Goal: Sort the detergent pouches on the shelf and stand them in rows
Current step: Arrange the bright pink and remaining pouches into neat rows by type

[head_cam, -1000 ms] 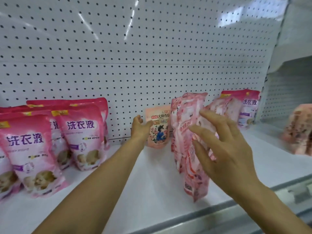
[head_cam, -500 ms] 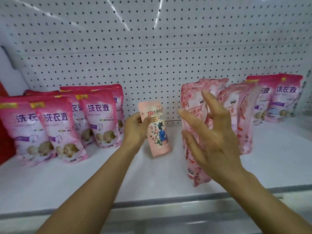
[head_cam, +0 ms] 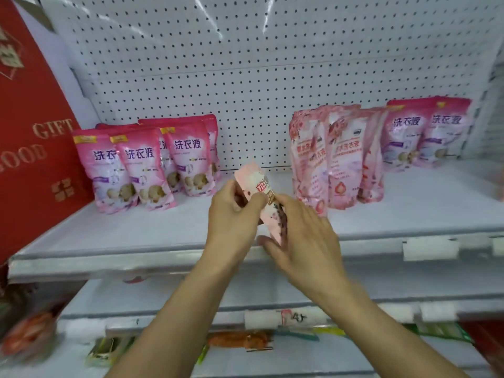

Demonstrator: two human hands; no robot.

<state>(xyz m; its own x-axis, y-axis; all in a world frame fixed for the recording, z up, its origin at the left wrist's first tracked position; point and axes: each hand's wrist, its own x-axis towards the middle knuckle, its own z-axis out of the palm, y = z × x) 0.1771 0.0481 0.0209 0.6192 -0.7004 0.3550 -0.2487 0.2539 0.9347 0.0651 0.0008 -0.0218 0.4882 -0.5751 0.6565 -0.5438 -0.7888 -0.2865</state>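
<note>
Left hand [head_cam: 231, 211] grips the small pale-pink printed pouch [head_cam: 263, 197]; right hand [head_cam: 302, 236] cups its base, fingers straight. Risk: slippage at handover.

My two bare forearms reaching forward and converging at centre, my left hand [head_cam: 236, 211] curled with thumb and fingers gripping the small pouch [head_cam: 261, 197], my right hand [head_cam: 302, 236] beside it, fingers spread loosely against the pouch's lower side
</note>
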